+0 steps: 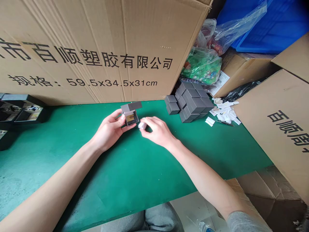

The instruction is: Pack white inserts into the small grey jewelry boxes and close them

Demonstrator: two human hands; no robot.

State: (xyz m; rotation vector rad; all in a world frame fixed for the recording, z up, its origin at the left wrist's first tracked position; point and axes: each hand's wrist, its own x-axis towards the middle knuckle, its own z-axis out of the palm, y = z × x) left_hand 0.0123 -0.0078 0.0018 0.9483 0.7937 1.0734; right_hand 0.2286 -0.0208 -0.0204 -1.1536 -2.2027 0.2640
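My left hand point(110, 128) grips a small grey hinged box point(131, 112) just above the green table point(135, 167). The box's lid stands open and a yellowish insert shows inside. My right hand point(156, 130) is right beside the box, its fingers pinched on a small white piece point(142, 125). Both hands sit near the middle of the table, in front of a large cardboard carton.
A large printed carton point(96, 48) stands along the table's far edge. A stack of shut grey boxes point(190, 101) and a heap of white pieces point(224, 111) lie at the right. Black trays point(21, 111) sit far left. Another carton point(282, 129) stands at the right.
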